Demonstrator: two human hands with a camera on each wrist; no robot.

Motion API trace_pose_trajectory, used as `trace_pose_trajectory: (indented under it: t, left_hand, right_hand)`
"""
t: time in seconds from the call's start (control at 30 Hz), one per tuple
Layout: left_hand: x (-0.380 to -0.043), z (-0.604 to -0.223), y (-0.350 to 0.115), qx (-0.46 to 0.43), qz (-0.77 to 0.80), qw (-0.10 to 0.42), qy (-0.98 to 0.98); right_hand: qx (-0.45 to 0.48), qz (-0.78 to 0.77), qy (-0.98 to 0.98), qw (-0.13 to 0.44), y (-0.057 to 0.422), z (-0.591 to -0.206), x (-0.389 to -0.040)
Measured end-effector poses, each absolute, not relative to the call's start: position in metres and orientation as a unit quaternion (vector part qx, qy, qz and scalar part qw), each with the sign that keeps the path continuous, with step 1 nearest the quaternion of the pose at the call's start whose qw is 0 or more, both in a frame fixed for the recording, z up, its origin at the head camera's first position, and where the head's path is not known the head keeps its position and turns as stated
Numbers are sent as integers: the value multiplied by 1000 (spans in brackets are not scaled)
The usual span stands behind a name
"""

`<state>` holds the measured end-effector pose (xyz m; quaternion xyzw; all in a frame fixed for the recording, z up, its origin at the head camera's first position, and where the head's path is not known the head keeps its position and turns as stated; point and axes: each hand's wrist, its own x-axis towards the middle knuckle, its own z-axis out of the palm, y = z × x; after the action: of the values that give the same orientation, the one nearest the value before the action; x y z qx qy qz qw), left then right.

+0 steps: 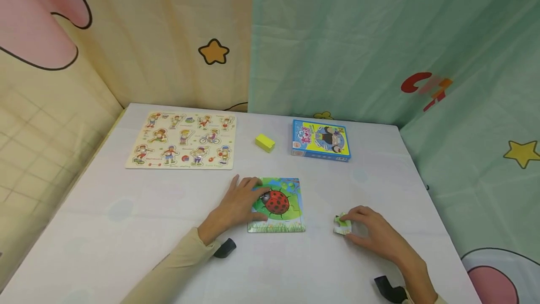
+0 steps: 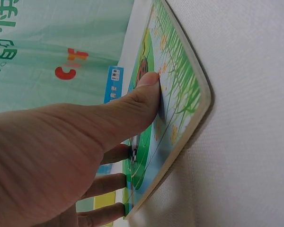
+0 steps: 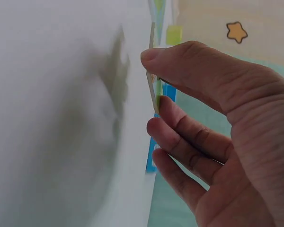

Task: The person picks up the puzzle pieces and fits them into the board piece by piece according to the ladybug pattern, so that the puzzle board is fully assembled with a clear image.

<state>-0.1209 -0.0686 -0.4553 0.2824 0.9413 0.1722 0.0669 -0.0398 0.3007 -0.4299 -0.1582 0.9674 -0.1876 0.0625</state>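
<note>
A square ladybug jigsaw puzzle (image 1: 276,202) with a green, blue and grassy border lies flat on the white table. My left hand (image 1: 240,203) rests on its left side. The thumb (image 2: 144,101) touches the printed face, and the other fingers reach to the upper left part of the board. To the right, apart from the board, my right hand (image 1: 375,233) pinches a small green and white jigsaw piece (image 1: 342,224) between thumb and fingers. In the right wrist view the piece (image 3: 153,92) stands edge-on, off the tabletop, with a shadow beside it.
A cream peg puzzle board (image 1: 181,140) with sports figures lies at the back left. A yellow block (image 1: 265,143) sits behind the ladybug puzzle. A blue and yellow box (image 1: 320,140) lies at the back right. Printed curtains (image 1: 329,41) hang behind the table.
</note>
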Motion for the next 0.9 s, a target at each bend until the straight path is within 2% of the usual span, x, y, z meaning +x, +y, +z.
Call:
trace_pose_trajectory:
  t: [0.43, 0.9]
  left_hand:
    - [-120, -453, -69, 285, 169, 66, 941]
    - [-120, -453, -70, 285, 177, 63, 940]
  right_hand:
    - [-235, -190, 951, 65, 255, -436, -68]
    - [-305, -162, 936, 74, 218, -443, -84]
